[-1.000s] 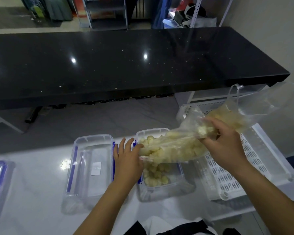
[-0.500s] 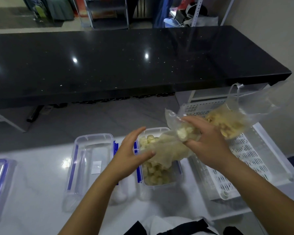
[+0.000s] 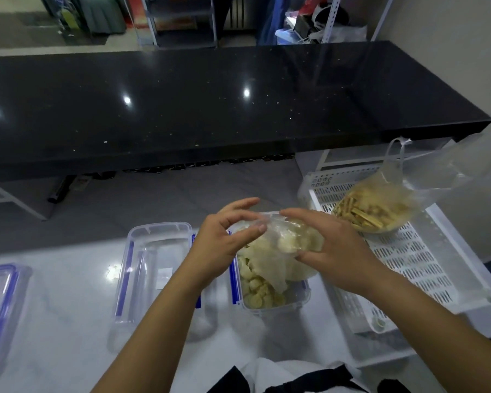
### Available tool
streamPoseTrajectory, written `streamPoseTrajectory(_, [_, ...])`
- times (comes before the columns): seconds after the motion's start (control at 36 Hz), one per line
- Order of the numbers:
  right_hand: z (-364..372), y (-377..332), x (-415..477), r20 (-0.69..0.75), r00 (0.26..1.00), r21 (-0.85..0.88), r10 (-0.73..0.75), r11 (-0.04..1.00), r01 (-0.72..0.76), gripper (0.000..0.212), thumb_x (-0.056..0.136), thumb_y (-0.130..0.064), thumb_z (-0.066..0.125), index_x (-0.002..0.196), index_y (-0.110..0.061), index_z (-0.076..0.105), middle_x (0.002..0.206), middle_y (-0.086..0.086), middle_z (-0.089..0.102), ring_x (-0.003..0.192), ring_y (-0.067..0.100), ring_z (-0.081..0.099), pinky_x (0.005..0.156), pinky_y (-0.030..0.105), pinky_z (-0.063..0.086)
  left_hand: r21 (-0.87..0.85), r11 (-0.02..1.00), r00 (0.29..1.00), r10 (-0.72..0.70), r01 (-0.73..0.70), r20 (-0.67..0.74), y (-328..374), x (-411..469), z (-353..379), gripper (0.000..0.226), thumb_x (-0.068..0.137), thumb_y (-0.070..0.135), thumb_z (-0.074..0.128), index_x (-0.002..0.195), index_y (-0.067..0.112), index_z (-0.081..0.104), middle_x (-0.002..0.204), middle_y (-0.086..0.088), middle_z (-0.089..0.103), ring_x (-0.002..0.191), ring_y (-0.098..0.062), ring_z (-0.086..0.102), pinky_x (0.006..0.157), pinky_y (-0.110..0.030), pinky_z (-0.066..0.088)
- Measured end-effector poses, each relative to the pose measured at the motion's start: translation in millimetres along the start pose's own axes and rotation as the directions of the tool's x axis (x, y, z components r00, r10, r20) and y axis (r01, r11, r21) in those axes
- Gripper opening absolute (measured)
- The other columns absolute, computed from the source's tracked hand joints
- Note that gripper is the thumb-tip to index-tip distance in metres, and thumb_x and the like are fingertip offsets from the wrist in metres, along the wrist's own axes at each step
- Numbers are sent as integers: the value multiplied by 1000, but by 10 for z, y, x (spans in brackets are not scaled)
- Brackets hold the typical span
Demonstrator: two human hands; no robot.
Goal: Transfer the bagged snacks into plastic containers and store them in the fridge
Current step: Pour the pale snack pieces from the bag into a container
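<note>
Right in front of me on the glossy white worktop [image 3: 54, 336] sits the clear rectangular plastic container with blue side clips [image 3: 301, 299], and its near end is piled with pale, knobbly snack pieces. Just above it I've got the crumpled clear plastic bag of pale snacks [image 3: 281, 242] between both hands. My left hand [image 3: 221, 236] has its thumb pressed on the bag's side and its fingers curved over the top. My right hand [image 3: 335, 251] is wrapped round the other side, thumb tucked underneath. The bag's loose lower part droops down into the container. Left of that stands an empty clear plastic container with blue clips [image 3: 153, 265], and at the far left edge there's a clear lid with a blue rim [image 3: 0, 302]. Off to my right lies the white slotted plastic tray [image 3: 408, 256], and at its far end rests a second clear bag holding yellowish stick-shaped snacks [image 3: 372, 211], its top open and flaring upward. Beyond everything runs the long black polished counter [image 3: 210, 109].
</note>
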State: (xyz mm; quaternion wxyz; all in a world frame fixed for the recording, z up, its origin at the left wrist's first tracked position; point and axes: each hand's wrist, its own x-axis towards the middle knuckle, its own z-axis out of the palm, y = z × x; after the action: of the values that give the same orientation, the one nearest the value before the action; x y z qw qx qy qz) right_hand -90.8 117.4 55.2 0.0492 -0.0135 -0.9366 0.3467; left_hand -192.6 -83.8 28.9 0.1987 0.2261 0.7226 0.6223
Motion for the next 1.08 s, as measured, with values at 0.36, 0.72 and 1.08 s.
streamPoseTrajectory(0.36, [-15,562,-301,70,944,145,323,933,-330,69,76,-29,85,135,-43,52,122,-19,61,121,3,53,100,29,39,-196,980,985,-50,17,-168,40,-59,-58,16,89,15,72,84,26,81,116,11,73,108,-6,68,78,-9,51])
streamPoseTrajectory(0.72, [271,623,-123,121,842,487,526,707,-513,40,95,-34,63,135,-36,56,127,-9,59,108,9,62,95,36,52,-284,958,997,-66,49,-50,55,-107,17,17,84,33,72,95,21,79,121,1,72,114,-20,67,92,-34,57])
streamPoseTrajectory(1.08, [504,492,-3,164,827,583,538,623,-521,9,88,0,69,85,-6,75,85,13,72,81,18,64,82,34,52,-529,846,979,-160,71,-123,7,-193,200,13,90,16,65,90,20,78,116,-7,74,109,-24,70,81,-28,56])
